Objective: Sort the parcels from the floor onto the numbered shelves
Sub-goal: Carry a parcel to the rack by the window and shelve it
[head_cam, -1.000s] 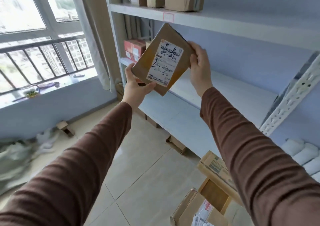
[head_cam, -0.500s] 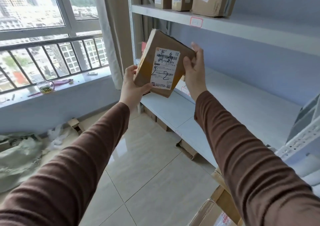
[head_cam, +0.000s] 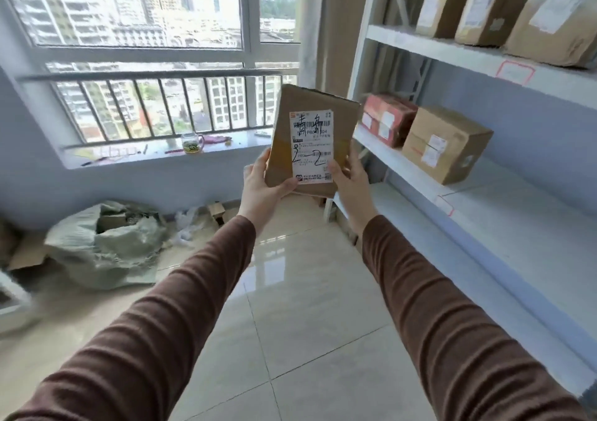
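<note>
The parcel point(head_cam: 310, 142) has swung from tilted to upright, its label marked 2-2 facing us. The left hand point(head_cam: 263, 186) and right hand point(head_cam: 350, 179) both grip its lower corners, just off the middle shelf point(head_cam: 504, 226), probably its slot.
</note>
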The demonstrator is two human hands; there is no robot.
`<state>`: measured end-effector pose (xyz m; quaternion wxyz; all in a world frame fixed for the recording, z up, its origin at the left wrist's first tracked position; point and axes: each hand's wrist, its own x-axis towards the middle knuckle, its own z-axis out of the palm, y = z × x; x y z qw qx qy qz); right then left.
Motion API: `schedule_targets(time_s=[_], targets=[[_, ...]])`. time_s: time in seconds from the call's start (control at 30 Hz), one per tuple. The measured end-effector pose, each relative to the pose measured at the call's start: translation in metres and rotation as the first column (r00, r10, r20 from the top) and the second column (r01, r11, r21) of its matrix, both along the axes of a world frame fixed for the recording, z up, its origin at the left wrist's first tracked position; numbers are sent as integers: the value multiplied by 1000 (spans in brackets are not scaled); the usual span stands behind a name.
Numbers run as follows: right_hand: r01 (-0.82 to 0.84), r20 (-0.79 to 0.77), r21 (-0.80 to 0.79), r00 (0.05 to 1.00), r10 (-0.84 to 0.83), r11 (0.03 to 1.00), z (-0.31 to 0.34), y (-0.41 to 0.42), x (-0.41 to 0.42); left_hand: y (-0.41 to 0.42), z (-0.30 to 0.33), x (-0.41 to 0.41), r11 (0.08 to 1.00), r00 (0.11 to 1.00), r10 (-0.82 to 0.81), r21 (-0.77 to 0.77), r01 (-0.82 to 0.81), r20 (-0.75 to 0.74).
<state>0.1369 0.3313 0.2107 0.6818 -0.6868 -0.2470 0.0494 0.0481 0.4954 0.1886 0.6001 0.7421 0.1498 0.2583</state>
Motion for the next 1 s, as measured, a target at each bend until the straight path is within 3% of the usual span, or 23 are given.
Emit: schedule_targets(time_s=[0.2,0.47,0.57,0.73,0.87,1.0], targets=[[-270,-11,-35,963,270,962,-29,134,-45,103,-26,-87,957,955,286,-26,-288,-75],[-653,-106,-11,754,649,757,-57,281,-129,182,-47,-212,770,770,621,-69,-634,-144],[-752,-84,-9,657,749,659,-61,321,-173,190,-46,-258,655,660,737,-88,-751,-145],[-887,-79,10,459,885,461,-67,363,-269,189,-47,-357,409,398,899,27,-912,-182],[-959,-87,12,283,955,285,-61,375,-366,174,-45,-449,213,202,964,46,-976,-172],[-990,-79,4,140,987,140,-53,376,-466,155,-41,-544,76,63,988,87,-993,-138]])
